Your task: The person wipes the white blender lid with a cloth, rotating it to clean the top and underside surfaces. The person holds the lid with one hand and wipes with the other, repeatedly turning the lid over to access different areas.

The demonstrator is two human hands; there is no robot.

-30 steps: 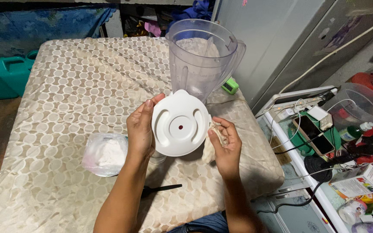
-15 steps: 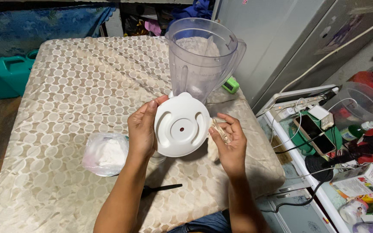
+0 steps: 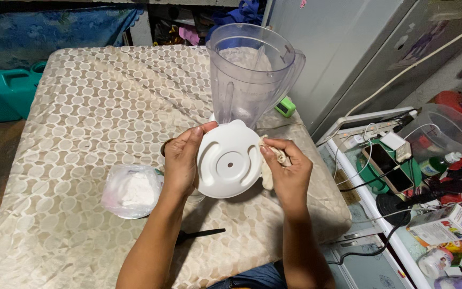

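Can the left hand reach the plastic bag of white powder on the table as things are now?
Probably yes. The bag lies just beside the left hand with nothing between, but that hand is holding the white lid.

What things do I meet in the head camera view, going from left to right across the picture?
Green jerrycan → clear bag of white powder → left hand → white round lid → right hand holding a small cloth → dark phone → clear plastic tub.
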